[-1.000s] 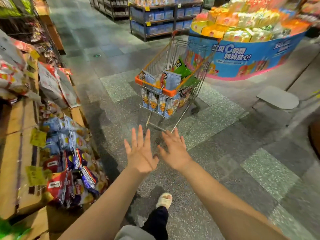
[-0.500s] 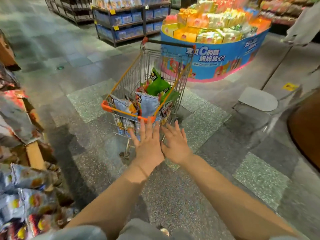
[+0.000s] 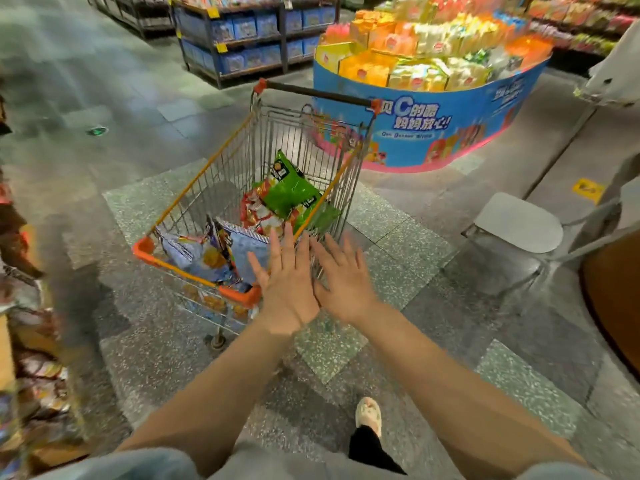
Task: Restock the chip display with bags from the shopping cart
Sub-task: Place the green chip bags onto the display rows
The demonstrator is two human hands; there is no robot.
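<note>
1. Closest in, a foot in a pale slipper (image 3: pixel 369 415) stands on the speckled floor (image 3: pixel 398 282), both forearms stretched forward

2. Left hand (image 3: pixel 287 289) and right hand (image 3: pixel 346 278) hover side by side at the near corner of the shopping cart (image 3: pixel 194 271), fingers straight and loosely spread, gripping nothing

3. Best play, I reckon: dip over the orange rim and take the nearest bag by its crimped top edge, not the puffy middle, so nothing gets crushed

4. The blue chip bags (image 3: pixel 221 252) lean upright against the near end, glossy and pillowy; behind them lie a red-and-white bag (image 3: pixel 258 213) and a green bag (image 3: pixel 289 194)

5. The chip display (image 3: pixel 38 382) is a blur at far left; beyond the cart, a round blue promo stand (image 3: pixel 450 126)
</note>
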